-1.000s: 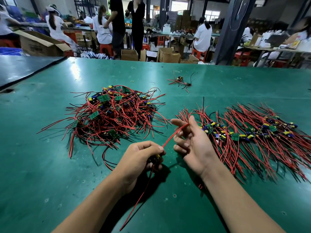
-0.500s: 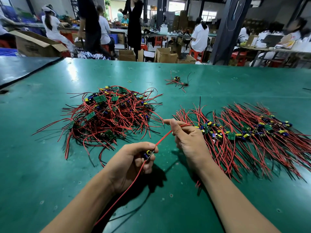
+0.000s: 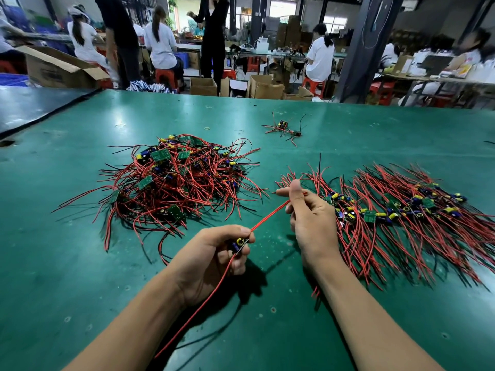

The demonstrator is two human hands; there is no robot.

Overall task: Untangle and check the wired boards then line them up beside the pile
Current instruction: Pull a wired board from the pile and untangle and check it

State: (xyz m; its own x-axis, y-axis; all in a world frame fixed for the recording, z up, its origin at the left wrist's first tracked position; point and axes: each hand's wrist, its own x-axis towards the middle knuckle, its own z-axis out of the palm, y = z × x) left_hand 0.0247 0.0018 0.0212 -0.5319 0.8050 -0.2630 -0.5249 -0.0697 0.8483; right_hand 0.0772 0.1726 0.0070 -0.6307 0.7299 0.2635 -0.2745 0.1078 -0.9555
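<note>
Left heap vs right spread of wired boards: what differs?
The left heap is mounded and tangled, wires looping every way; the right spread lies flat, wires combed roughly parallel. Heap boards point any direction; spread boards form a band across its middle. Both: small green boards with red and black wires.

Left hand [image 3: 211, 259], right hand [image 3: 313, 223]: curled fingers [image 3: 230, 231]

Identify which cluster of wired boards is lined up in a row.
The right cluster: boards in a row, wires combed parallel. The left pile is tangled; the far one is tiny.
</note>
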